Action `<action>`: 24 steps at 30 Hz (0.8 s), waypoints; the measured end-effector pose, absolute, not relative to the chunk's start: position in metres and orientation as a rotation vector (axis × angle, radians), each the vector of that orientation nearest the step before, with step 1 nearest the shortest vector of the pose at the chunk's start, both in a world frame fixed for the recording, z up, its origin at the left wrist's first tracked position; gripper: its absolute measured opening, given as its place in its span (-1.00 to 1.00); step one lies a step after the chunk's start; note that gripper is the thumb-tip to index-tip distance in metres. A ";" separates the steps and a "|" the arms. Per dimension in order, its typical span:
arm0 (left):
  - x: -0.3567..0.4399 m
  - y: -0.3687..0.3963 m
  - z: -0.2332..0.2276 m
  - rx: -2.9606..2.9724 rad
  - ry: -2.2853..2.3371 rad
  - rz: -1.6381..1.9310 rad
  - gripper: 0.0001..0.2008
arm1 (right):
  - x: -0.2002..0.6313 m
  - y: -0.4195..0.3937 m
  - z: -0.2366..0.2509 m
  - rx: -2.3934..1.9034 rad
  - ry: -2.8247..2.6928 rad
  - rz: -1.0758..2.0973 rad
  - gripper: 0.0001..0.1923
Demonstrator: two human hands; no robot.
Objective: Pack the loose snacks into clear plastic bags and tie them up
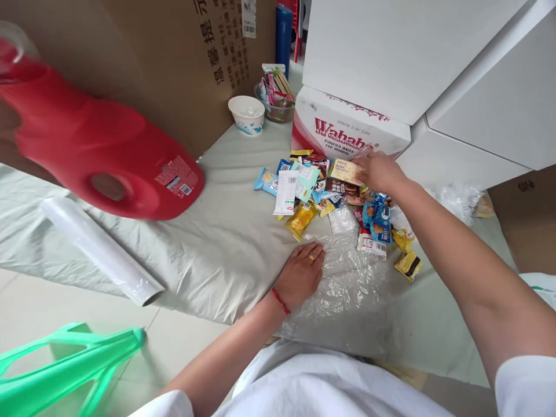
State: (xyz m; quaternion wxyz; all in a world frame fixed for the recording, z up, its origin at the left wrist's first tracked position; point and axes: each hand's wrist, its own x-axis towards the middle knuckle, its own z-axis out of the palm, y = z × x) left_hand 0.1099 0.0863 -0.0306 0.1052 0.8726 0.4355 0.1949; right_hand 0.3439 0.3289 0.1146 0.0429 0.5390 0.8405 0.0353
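Note:
My left hand (301, 274) lies flat, palm down, on the near left edge of a clear plastic bag (347, 289) spread on the pale sheet. A red string circles that wrist. My right hand (379, 171) reaches far into a pile of small wrapped snacks (325, 194) and closes its fingers on a tan snack packet (346, 171) at the pile's back. Blue, yellow and white packets lie scattered around the bag's far edge.
A large red jug (99, 153) lies on its side at left. A roll of clear film (102, 249) rests near it. A white paper bowl (247, 114), a clear tub of sticks (277, 98), a Wahaha carton (347, 124), cardboard and a green plastic stool (65, 365) surround the spot.

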 end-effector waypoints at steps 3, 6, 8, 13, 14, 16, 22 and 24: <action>0.110 0.087 -0.030 2.562 1.281 0.579 -0.59 | 0.348 0.319 0.102 1.495 2.692 0.021 -0.30; 0.109 0.087 -0.029 2.553 1.272 0.575 -0.59 | 0.339 0.311 0.082 1.553 2.679 -0.003 -0.08; 0.109 0.087 -0.029 2.542 1.268 0.581 -0.60 | 0.335 0.311 0.072 1.661 2.623 -0.052 -0.09; 0.108 0.087 -0.030 2.523 1.246 0.592 -0.60 | 0.340 0.314 0.073 1.648 2.675 -0.182 -0.13; 0.108 0.087 -0.030 2.519 1.244 0.594 -0.60 | 0.341 0.313 0.075 1.584 2.681 -0.162 -0.17; 0.108 0.087 -0.031 2.510 1.247 0.603 -0.59 | 0.339 0.309 0.078 1.469 2.657 -0.084 -0.24; 0.108 0.086 -0.030 2.496 1.235 0.620 -0.60 | 0.310 0.294 0.072 1.536 2.517 0.097 -0.36; 0.108 0.086 -0.030 2.496 1.241 0.610 -0.59 | 0.309 0.286 0.076 1.580 2.523 0.096 -0.36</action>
